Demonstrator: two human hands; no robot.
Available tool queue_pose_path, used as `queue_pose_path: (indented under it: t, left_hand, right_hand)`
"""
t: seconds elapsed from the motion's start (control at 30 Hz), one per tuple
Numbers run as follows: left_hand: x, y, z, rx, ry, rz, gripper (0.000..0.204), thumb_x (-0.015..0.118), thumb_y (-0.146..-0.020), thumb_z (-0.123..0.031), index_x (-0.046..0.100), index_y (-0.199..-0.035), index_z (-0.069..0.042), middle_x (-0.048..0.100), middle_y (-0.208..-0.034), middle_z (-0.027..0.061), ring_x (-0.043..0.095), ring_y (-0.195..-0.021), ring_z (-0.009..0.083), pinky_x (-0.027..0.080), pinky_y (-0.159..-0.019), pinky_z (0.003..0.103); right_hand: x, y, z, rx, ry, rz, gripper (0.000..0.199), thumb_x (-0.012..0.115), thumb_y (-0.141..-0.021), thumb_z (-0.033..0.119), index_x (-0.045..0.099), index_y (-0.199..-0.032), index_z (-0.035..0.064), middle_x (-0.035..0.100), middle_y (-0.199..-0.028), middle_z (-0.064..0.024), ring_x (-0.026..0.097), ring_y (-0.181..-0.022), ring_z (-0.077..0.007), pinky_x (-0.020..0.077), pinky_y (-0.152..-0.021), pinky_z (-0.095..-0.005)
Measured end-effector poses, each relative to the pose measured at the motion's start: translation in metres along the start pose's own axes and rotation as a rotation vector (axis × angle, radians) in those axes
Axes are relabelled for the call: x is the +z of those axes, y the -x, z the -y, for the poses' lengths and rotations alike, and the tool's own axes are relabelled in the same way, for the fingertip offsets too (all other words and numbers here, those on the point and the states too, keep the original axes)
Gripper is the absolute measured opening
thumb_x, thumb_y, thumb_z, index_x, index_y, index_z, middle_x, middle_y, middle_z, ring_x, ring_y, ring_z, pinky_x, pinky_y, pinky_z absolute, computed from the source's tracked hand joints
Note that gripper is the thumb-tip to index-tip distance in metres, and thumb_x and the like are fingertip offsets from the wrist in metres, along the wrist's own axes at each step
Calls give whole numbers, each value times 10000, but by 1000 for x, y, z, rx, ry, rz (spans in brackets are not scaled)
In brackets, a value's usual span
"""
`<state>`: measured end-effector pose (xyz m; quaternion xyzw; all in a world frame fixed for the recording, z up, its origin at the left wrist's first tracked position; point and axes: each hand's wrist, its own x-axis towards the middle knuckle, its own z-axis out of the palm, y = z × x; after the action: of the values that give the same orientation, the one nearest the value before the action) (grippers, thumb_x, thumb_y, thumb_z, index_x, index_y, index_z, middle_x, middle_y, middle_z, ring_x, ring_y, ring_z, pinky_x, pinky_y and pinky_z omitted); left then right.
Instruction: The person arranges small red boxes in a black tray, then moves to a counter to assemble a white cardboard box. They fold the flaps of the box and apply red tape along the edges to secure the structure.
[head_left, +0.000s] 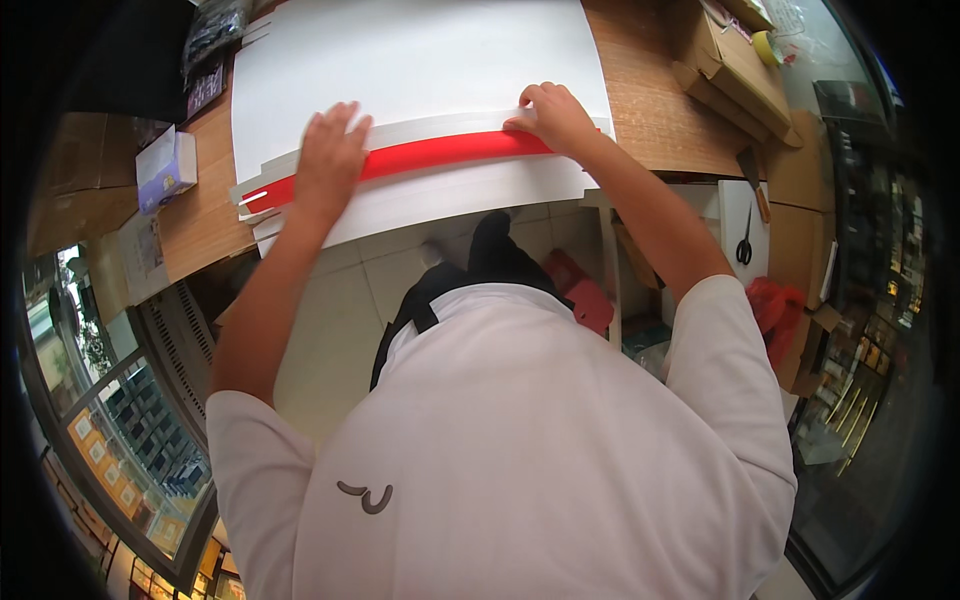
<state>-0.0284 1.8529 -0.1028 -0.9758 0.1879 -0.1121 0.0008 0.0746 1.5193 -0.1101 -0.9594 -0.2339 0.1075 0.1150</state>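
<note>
A large white cardboard sheet (440, 55) lies over the table's front part. Along its near side runs a long red strip (450, 151), with a folded white flap (425, 203) reaching past the table edge. My left hand (332, 160) rests across the strip's left part, fingers stretched out and slightly blurred. Near the strip's right end, my right hand (556, 118) has its thumb and curled fingers closed on the white cardboard edge just beyond the red. Its fingertips are partly hidden.
A purple-and-white tissue box (167, 170) stands left on the wooden table (650, 90). Brown cardboard boxes (735, 70) and a tape roll (768, 48) sit at the far right. Black scissors (744, 237) hang at the right. A red object (580, 290) is below the table.
</note>
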Motion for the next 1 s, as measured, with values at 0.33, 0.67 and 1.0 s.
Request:
queue_pose_path:
  t: [0.33,0.67,1.0]
  left_hand:
    - [26,36,-65,40,207,129,763,488,-953,-480,255,-1503,-5,175,-1601,145,134,-1492,264,116,-1196,467]
    - [29,36,-65,24,203,188,766,451,-960,-514,247,-1511,-22,183,-1602,128,143,-1490,253,123,-1197,449]
    - [29,95,9,-195,180,193,712,454,-978,-468,260,-1514,-42,203,-1600,124,177,-1483,256,151,-1185,453]
  right_hand:
    - [34,30,27,-218,108,-487,494,714,-844,281,568,-1253,45,472,-1382,-185,389,-1333,-355,304,-1096,-500]
    - [62,71,72,-357,52,-174,656,459,-977,445,367,-1450,-1,286,-1553,-182,226,-1461,-309,146,-1193,-458]
    - [46,98,-9,-204,63,-167,589,470,-993,385,391,-1443,14,317,-1543,-169,276,-1442,-302,217,-1172,-441]
